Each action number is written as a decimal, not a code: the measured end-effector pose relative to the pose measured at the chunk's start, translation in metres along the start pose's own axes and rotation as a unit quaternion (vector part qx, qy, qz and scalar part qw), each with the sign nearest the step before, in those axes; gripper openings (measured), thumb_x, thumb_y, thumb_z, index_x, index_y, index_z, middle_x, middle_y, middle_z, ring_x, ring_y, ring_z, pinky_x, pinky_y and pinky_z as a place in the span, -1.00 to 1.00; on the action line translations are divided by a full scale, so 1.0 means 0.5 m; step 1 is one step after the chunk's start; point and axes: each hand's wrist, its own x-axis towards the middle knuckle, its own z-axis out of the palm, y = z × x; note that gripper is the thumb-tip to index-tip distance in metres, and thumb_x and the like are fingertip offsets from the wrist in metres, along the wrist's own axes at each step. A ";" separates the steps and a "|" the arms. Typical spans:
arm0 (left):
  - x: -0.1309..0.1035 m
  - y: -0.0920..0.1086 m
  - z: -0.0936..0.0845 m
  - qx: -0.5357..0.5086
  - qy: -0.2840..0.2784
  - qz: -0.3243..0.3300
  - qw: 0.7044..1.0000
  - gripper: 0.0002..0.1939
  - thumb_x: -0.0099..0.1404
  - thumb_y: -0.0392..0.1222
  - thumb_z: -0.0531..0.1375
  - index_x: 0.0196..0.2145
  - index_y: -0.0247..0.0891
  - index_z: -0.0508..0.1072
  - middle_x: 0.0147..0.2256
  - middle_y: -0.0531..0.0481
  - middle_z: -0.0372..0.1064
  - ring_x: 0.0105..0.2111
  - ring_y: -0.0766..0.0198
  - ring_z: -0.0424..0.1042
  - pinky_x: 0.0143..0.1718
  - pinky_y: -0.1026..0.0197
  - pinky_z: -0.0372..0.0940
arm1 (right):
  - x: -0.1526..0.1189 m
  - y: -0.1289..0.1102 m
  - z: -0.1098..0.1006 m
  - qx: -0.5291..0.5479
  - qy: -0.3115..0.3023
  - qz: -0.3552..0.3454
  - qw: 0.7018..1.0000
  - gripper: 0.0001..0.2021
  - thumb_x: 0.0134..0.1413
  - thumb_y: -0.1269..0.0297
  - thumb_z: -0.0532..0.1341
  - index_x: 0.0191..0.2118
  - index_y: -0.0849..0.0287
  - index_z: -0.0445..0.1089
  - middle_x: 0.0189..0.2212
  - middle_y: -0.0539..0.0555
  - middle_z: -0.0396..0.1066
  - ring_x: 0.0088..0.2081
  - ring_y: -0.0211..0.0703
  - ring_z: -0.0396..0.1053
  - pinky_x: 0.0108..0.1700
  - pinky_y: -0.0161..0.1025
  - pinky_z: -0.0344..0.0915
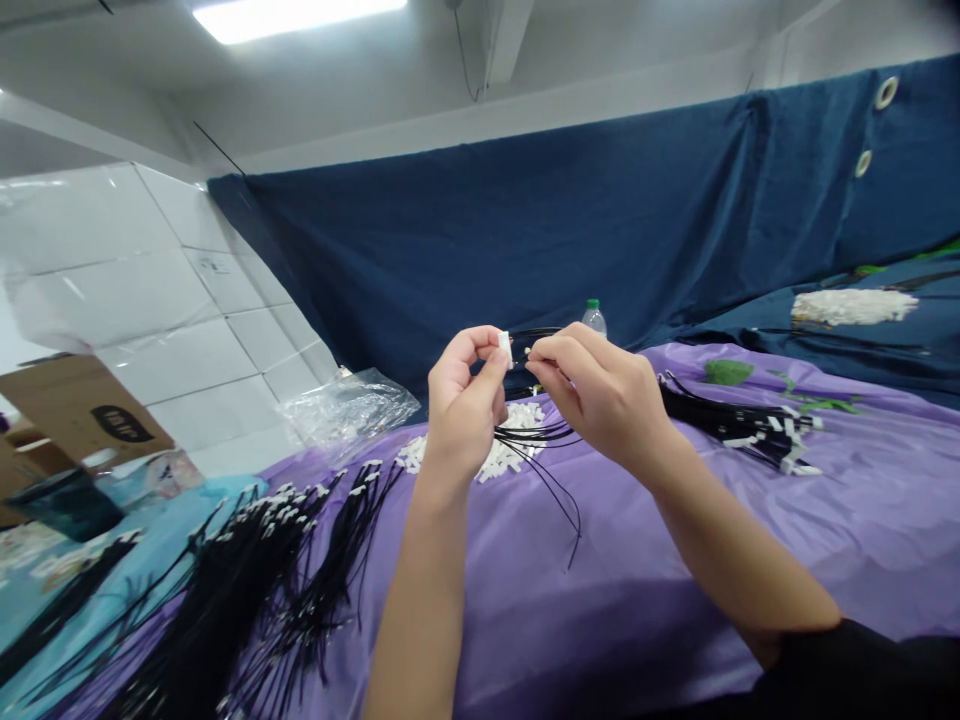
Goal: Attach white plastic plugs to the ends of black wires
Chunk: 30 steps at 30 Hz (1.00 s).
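Observation:
Between the thumb and fingers of my left hand [469,395] is a small white plastic connector housing [505,349], held upright. My right hand [600,385] faces it from the right, thumb and forefinger pinched on the end of a thin black wire with a tiny pale tip. A small gap lies between that tip and the housing. Several black wires [536,433] hang below and between both hands. Behind them a pile of white connector housings [517,440] lies on the purple cloth [570,620].
Bundles of black wires with white ends [247,560] cover the left side. Another wire bundle [750,425] lies at right. A clear bag [349,405], a cardboard box [82,410] and a green-capped bottle [594,318] stand around. A blue curtain [487,230] hangs behind.

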 end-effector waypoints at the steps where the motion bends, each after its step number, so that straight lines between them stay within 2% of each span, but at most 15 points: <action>1: 0.001 0.000 -0.001 0.001 0.000 0.001 1.000 -0.85 0.23 -0.16 0.24 -0.28 -0.25 0.37 -0.52 0.15 0.16 -0.77 0.61 -0.03 -0.79 0.41 -0.12 | 0.000 0.001 0.000 0.008 -0.002 0.002 1.000 -0.82 0.31 0.35 0.05 -0.31 0.19 0.33 -0.44 0.01 0.39 -0.45 -0.35 0.29 -0.48 -0.35 0.07; 8: 0.001 0.008 -0.010 -0.011 0.000 0.007 1.000 -0.86 0.23 -0.17 0.23 -0.29 -0.24 0.36 -0.46 0.14 0.19 -0.76 0.63 -0.02 -0.78 0.43 -0.09 | -0.001 -0.002 -0.010 0.051 -0.011 0.005 0.999 -0.85 0.29 0.38 0.06 -0.30 0.21 0.33 -0.42 0.04 0.39 -0.43 -0.31 0.31 -0.43 -0.35 0.14; 12: -0.001 0.008 -0.008 -0.014 -0.010 0.003 1.000 -0.86 0.23 -0.16 0.24 -0.28 -0.24 0.39 -0.52 0.15 0.14 -0.76 0.61 -0.03 -0.77 0.43 -0.10 | -0.001 -0.007 -0.008 0.049 -0.006 0.017 0.999 -0.83 0.30 0.36 0.06 -0.32 0.21 0.34 -0.43 0.03 0.40 -0.45 -0.33 0.31 -0.44 -0.36 0.15; 30: -0.008 0.011 -0.005 0.012 -0.025 -0.005 1.000 -0.87 0.27 -0.17 0.22 -0.25 -0.24 0.39 -0.53 0.15 0.09 -0.75 0.58 -0.05 -0.73 0.35 -0.16 | -0.003 -0.011 -0.013 0.020 -0.019 0.015 1.000 -0.77 0.32 0.32 0.06 -0.34 0.24 0.38 -0.47 0.01 0.38 -0.48 -0.35 0.28 -0.43 -0.39 0.16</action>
